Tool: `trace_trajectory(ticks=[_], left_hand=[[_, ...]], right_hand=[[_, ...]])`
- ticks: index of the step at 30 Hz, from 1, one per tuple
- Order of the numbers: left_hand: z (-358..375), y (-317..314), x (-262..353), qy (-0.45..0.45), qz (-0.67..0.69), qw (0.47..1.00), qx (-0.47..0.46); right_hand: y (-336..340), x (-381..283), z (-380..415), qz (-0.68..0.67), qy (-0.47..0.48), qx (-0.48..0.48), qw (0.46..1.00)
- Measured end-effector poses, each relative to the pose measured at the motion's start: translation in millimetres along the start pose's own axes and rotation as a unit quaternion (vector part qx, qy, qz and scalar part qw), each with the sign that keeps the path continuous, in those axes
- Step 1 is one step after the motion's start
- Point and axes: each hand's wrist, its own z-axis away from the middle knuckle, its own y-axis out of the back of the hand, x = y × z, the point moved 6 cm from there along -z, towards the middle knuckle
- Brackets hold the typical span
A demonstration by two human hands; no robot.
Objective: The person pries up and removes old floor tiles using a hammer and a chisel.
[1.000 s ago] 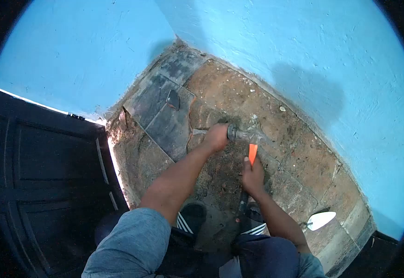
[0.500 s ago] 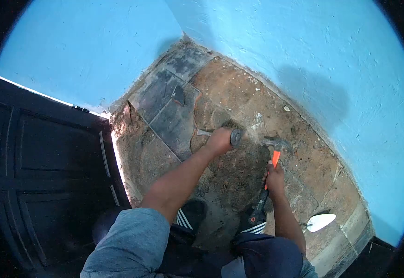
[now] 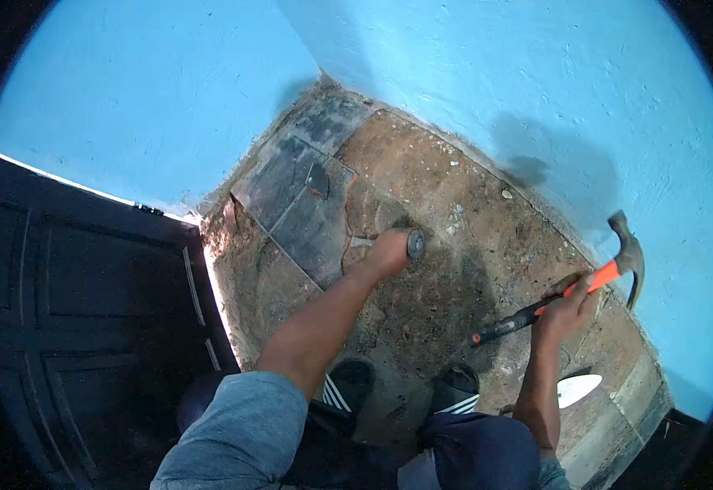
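My left hand point(image 3: 389, 252) is wrapped round a chisel point(image 3: 415, 244). Its flat blade points left and meets the broken edge of the dark floor tiles point(image 3: 311, 237), while the round butt of its handle faces right. Out to the right, my right hand point(image 3: 567, 314) grips a claw hammer point(image 3: 605, 276) by its orange and black handle. The hammer is raised off the floor, its metal head up and to the right in front of the blue wall. Between the two tools lies bare, rough ground point(image 3: 422, 310).
A trowel with a white blade point(image 3: 577, 389) lies on the floor by my right forearm. A loose tile shard point(image 3: 317, 180) rests on the tiles. Blue walls point(image 3: 471, 73) meet at the corner ahead. A dark panelled door point(image 3: 103, 302) stands left. My sandalled feet point(image 3: 457, 389) are below.
My right hand has swung the hammer up and to the right, away from the chisel. The left hand and chisel stay nearly in place, and the view has shifted slightly.
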Motion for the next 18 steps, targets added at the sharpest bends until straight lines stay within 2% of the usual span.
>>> trace_trajectory(ticks=[3,4,5,6,7,9,10,12,13,14,17,18], left_hand=[[-1,0,0,0.011,0.021,1.0,-0.008],[-1,0,-1,0.026,0.036,0.999,0.003],[0,0,-3,0.04,0.052,0.998,0.013],[-1,0,-4,0.052,0.068,0.996,0.026],[-3,-1,-2,0.03,0.053,0.998,0.026],[3,-3,-1,-0.009,0.023,1.0,0.019],[7,-7,-3,0.003,0.022,1.0,0.0],[1,-8,-5,0.018,0.017,0.999,-0.031],[0,-9,-3,-0.002,0.008,0.999,-0.035],[3,-14,-1,-0.019,-0.002,0.999,-0.04],[8,-21,12,-0.063,-0.019,0.997,-0.028],[6,-21,19,-0.078,-0.024,0.996,-0.02]], right_hand=[[-13,41,43,-0.009,-0.018,-0.008,1.0],[-20,95,78,-0.005,-0.007,0.0,1.0],[-44,107,104,0.091,-0.015,-0.136,0.986],[-69,116,130,0.185,-0.019,-0.269,0.945],[-86,123,145,0.273,-0.021,-0.393,0.878],[-84,121,137,0.257,-0.082,-0.39,0.88],[-78,122,137,0.251,-0.116,-0.389,0.879],[-61,140,129,0.261,-0.137,-0.368,0.882],[-55,146,121,0.265,-0.145,-0.357,0.884],[-44,155,115,0.308,-0.191,-0.359,0.86],[-32,166,96,0.235,-0.153,-0.299,0.912],[-32,159,90,0.21,-0.132,-0.305,0.919]])
